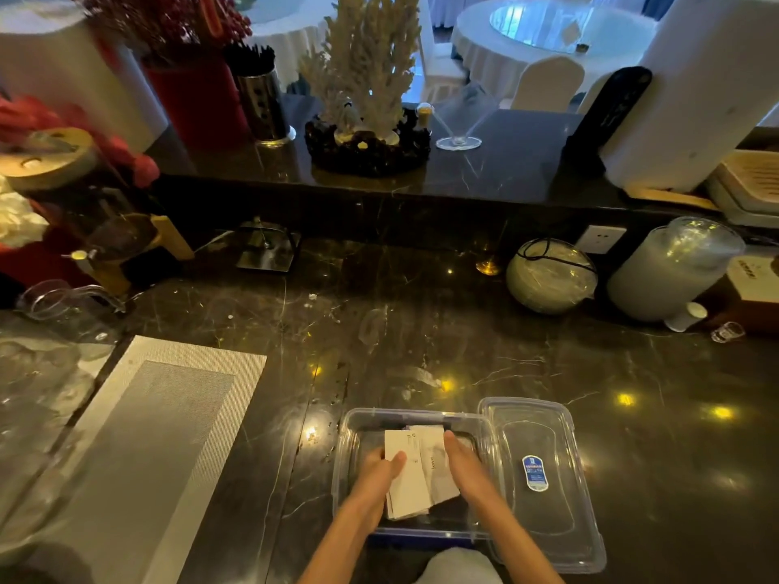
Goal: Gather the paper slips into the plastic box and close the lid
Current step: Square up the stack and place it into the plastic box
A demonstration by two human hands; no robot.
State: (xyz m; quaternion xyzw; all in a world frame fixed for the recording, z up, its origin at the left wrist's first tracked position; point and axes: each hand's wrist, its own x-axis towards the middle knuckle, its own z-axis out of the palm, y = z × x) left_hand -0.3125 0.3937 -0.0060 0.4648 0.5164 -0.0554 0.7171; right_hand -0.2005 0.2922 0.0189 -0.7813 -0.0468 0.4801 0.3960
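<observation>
A clear plastic box [350,432] stands on the dark marble counter near the front edge. A stack of white paper slips [421,469] lies inside it. My left hand [375,478] grips the stack's left side, thumb on top. My right hand [463,461] rests flat against the stack's right edge, inside the box. The clear lid [543,478], with a blue oval label, lies flat on the counter, touching the box's right side.
A grey woven placemat [160,436] lies to the left. Against the back ledge stand a round wrapped ball [552,276], a pale lidded jug [670,271] and a small glass [727,331]. A metal stand [269,246] and glassware sit at the left.
</observation>
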